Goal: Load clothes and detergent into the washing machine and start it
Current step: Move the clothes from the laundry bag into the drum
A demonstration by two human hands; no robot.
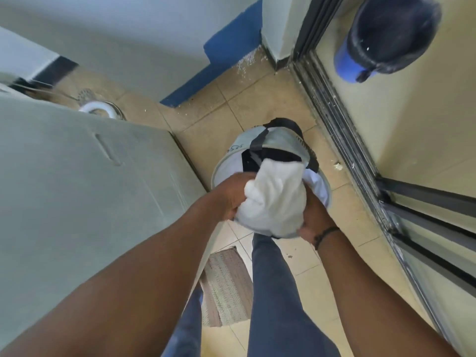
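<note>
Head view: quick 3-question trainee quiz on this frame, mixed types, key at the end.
1. True or false: both hands grip the white bundle of clothes.
2. The laundry basket stands on: A) the washing machine B) the tiled floor C) the mat
3. Fill in: the left hand and right hand hold the bundle above the ____.

Key: 1 true; 2 B; 3 basket.

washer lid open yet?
No, the washer lid lies flat and closed while both hands grip a white bundle of clothes over the laundry basket.
</note>
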